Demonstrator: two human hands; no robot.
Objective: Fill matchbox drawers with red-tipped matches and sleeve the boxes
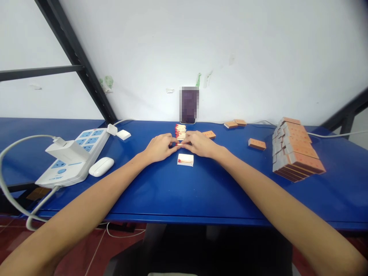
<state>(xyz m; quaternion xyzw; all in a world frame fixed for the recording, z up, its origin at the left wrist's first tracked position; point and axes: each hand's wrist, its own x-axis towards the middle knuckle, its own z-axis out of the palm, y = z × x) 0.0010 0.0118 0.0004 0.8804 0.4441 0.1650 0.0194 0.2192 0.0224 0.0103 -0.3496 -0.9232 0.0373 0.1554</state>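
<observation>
My left hand [161, 147] and my right hand [199, 144] meet over the middle of the blue table, fingertips pinched at the two ends of a few matches [179, 144]. The red heads of these matches point toward the left hand. Just beyond the fingers lies a column of red-tipped matches [181, 132], laid side by side. Nearer to me sits a white matchbox tray [185, 160] with a few matches in it. An orange matchbox [209, 134] lies behind my right hand, partly hidden by it.
A tall stack of orange matchboxes [299, 149] stands at the right, with a single matchbox [257, 144] beside it and two matchboxes [235, 123] by the wall. A power strip [83, 153], a charger [67, 151] and a white earbud case [101, 166] are at left. A blurred phone [189, 105] leans on the wall.
</observation>
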